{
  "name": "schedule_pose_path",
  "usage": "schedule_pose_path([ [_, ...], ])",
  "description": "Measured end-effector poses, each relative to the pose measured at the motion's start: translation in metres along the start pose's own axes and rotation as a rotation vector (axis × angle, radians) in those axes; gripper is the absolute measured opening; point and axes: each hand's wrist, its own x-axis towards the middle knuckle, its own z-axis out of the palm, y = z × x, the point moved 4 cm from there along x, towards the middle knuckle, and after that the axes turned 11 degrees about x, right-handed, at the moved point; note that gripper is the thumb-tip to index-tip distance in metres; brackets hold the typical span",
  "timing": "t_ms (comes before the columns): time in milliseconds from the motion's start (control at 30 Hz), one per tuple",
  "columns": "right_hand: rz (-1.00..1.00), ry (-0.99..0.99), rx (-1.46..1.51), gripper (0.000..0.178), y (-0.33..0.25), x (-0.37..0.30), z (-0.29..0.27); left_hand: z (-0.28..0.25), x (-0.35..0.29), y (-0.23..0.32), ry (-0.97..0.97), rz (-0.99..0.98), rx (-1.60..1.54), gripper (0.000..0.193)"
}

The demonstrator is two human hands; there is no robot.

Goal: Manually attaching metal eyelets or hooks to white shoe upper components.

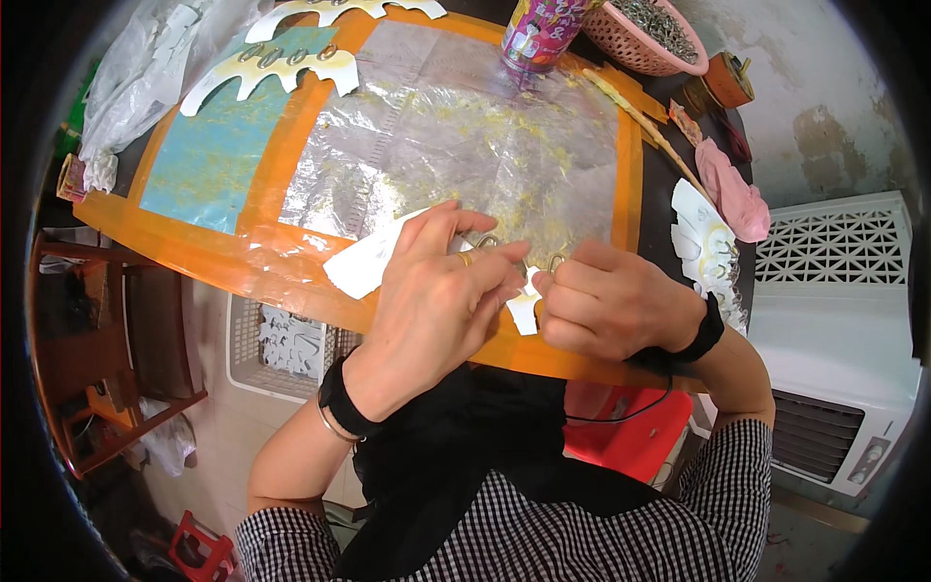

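Over the near edge of the table, my left hand (427,291) is closed on a white scalloped strip (364,260), whose plain end sticks out to the left. Metal loops (487,241) show along the strip by the left fingertips, with yellowish smears near them. My right hand (616,306) is curled with thumb and forefinger pinched at another metal loop (556,262) by the strip's right part. Fingers hide much of the strip's middle and the exact contact.
Similar strips with loops lie at the back left (272,68) and right edge (708,242). At the back stand a purple can (541,34) and a pink basket (621,44) of metal pieces. A long stick (645,124) lies near a pink cloth (729,189). A white air cooler (834,339) stands right.
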Motion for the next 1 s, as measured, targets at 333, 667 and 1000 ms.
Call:
schedule_pose_path([
  [333,0.081,0.145,-0.086,0.015,-0.007,0.004,0.01,-0.002,0.001,-0.001,-0.023,0.0,-0.031,0.006],
  [667,0.271,0.097,-0.051,0.015,-0.012,0.005,0.008,-0.001,0.003,0.0,-0.023,0.005,-0.02,0.006],
  [1000,0.367,0.146,-0.045,0.015,-0.014,0.006,0.011,-0.004,0.002,0.001,-0.065,0.014,0.004,0.011],
])
